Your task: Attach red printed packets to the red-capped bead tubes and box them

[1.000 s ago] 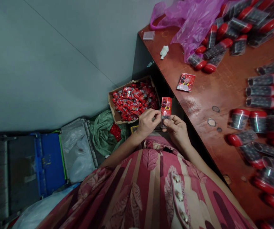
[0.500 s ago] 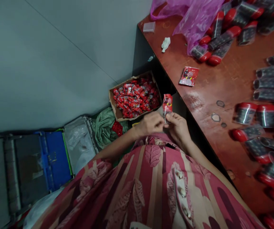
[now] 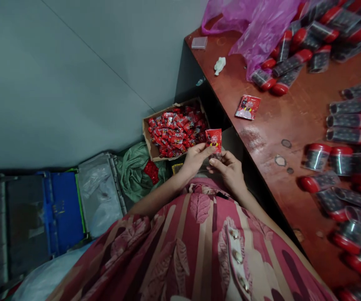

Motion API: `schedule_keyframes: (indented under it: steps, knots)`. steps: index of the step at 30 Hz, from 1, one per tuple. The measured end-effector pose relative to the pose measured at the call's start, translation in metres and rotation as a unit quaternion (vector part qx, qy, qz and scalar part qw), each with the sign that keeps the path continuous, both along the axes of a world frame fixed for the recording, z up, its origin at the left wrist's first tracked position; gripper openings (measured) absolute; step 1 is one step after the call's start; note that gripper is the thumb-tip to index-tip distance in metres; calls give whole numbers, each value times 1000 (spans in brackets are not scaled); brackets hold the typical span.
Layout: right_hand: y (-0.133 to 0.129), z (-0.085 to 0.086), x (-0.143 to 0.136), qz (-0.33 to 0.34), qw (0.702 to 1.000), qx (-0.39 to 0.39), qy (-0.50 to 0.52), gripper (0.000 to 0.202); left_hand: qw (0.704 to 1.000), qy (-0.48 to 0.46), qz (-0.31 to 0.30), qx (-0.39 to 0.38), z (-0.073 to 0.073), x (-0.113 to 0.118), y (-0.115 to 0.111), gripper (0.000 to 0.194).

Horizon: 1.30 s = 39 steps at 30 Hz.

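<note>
In front of my waist I hold a small, flat red printed packet (image 3: pixel 214 137) upright between both hands. My left hand (image 3: pixel 194 159) grips its left side, with the thumb across the face. The fingers of my right hand (image 3: pixel 229 169) are closed at its lower right edge; the bottom of the packet is partly hidden by them. A similar red printed packet (image 3: pixel 248 107) lies on the table close to its edge. Just beyond my left hand sits a cardboard box (image 3: pixel 151 147) filled with small shiny red wrapped pieces (image 3: pixel 177 131).
On the right, a reddish-brown table (image 3: pixel 262 175) carries many clear containers with red caps (image 3: pixel 316 156) and a pink plastic bag (image 3: pixel 255 37). A green cloth or sack (image 3: pixel 133 167), a blue crate (image 3: pixel 67 202) and grey crates (image 3: pixel 100 192) stand on the left.
My left hand has moved from below the packet up onto its left side. The packet has shifted slightly left and turned its printed face towards me. The view has shifted a little.
</note>
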State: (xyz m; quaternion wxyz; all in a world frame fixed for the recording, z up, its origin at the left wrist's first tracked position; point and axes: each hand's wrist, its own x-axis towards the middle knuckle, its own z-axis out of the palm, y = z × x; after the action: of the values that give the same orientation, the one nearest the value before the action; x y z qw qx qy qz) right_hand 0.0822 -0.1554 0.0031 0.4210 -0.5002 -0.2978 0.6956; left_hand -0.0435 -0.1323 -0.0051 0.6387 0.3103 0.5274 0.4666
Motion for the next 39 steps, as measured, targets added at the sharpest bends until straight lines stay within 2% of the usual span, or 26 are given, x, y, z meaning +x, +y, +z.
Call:
schedule_keyframes:
  steps: [6, 9, 11, 13, 16, 18, 26, 31, 35, 39]
  knots:
    - [0, -7, 2, 4, 999, 13, -31, 27, 997, -56, 49, -3, 3, 12, 2, 36]
    - [1, -8, 2, 16, 999, 21, -41, 27, 996, -43, 79, 2, 2, 11, 5, 36]
    - [1, -8, 2, 23, 998, 27, -51, 26, 996, 14, 87, 14, 2, 9, 7, 39]
    - [1, -7, 2, 30, 997, 31, -58, 25, 989, 116, 84, 44, 4, 6, 7, 43]
    - [1, -6, 1, 39, 997, 32, -51, 25, 956, 265, 60, 108, 6, 1, 6, 49]
    - [0, -5, 1, 46, 998, 28, -41, 25, 942, 304, 47, 133, 7, 0, 7, 49]
    - [-3, -4, 0, 57, 998, 15, -24, 31, 961, 256, 59, 90, 10, 5, 9, 52]
    - [-3, -10, 3, 63, 998, -3, -4, 29, 969, 226, 64, 82, 2, 7, 8, 49]
    - [0, -16, 6, 57, 998, 7, -13, 27, 977, 179, 91, 66, -4, 9, 3, 48]
    - [3, -15, 7, 67, 997, 17, -32, 22, 967, 221, 98, 81, -2, 7, 0, 43]
